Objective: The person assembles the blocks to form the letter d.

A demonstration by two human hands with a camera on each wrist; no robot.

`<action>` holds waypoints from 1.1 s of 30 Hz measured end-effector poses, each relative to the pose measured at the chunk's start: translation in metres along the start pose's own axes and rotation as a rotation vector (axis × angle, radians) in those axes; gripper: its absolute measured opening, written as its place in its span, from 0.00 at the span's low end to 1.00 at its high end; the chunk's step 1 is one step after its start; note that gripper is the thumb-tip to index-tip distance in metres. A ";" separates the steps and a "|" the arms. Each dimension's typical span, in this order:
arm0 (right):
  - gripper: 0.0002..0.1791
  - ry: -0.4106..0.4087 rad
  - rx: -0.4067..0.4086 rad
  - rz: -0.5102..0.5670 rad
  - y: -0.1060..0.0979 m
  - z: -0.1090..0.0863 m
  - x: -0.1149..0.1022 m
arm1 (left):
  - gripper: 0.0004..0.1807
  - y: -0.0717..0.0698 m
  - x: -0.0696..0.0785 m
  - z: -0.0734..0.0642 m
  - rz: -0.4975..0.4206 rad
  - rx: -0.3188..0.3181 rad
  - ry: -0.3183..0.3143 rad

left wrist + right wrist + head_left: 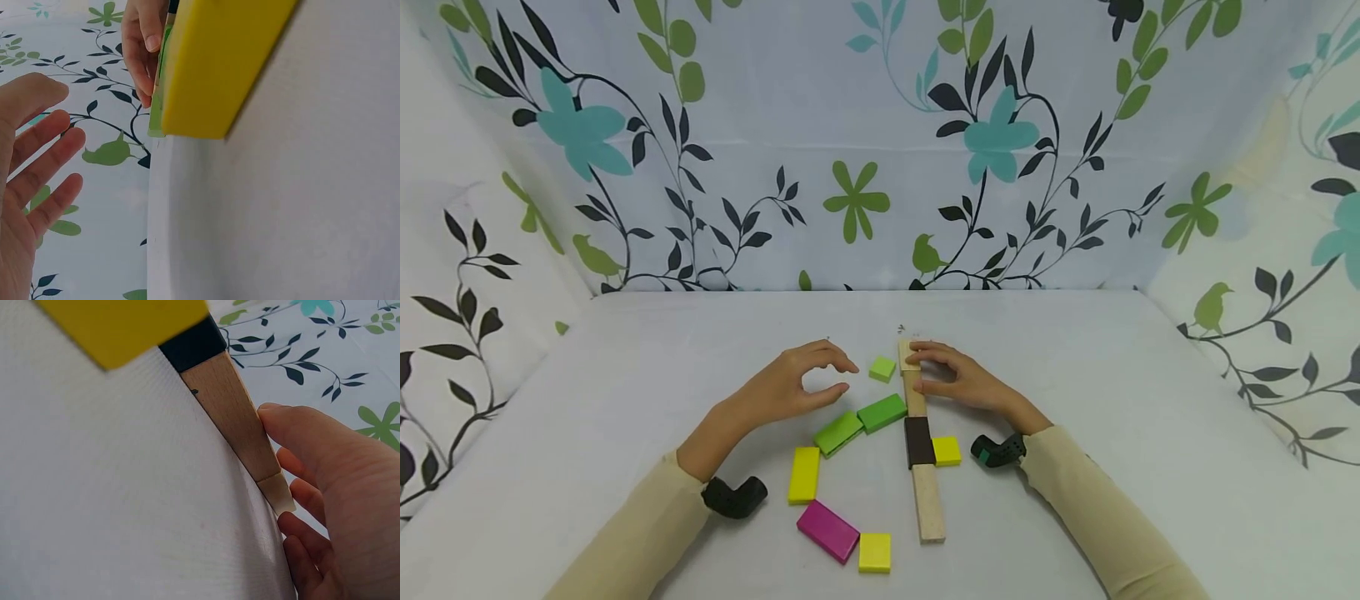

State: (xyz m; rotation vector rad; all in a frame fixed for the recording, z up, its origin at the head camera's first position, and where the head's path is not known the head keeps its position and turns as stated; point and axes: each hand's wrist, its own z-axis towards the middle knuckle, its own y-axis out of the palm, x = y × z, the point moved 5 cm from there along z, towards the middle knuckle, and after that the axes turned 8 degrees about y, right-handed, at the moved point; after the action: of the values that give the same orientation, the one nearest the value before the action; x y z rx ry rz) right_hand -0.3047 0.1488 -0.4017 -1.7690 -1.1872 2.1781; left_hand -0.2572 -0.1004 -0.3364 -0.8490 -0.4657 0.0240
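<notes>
A straight row of blocks runs away from me: a light wooden block [928, 504], a dark brown block [919, 443], a tan wooden block [914, 398] and a pale block [905, 357] at the far end. My right hand [966, 382] is at that far end. Its fingers reach over the pale block, while the thumb touches the tan one's side, as the right wrist view shows. Left of the row, my left hand [786, 387] hovers with thumb and fingers apart and nothing between them. A small light green block [882, 368] lies between both hands.
Two green blocks [882, 412], a yellow block [804, 475], a magenta block [828, 531] and a yellow square block [875, 553] form a curve left of the row. Another yellow block [947, 451] sits against the dark brown one. Patterned cloth [857, 200] backs the white table [700, 325].
</notes>
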 end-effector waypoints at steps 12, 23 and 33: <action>0.24 0.003 0.003 0.012 -0.004 0.001 -0.001 | 0.18 0.005 -0.028 0.003 -0.063 -0.111 -0.118; 0.25 -0.004 0.012 -0.016 -0.006 -0.002 0.002 | 0.20 0.014 -0.056 0.012 -0.168 -0.194 -0.210; 0.25 -0.002 -0.007 -0.015 -0.001 -0.001 0.003 | 0.20 0.027 -0.077 0.015 -0.248 -0.221 -0.258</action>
State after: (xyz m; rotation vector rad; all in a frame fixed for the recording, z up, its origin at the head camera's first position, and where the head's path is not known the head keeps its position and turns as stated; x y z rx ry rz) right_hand -0.3057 0.1515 -0.4040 -1.7549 -1.2059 2.1705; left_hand -0.3279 -0.0873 -0.3777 -1.0048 -0.8255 -0.1505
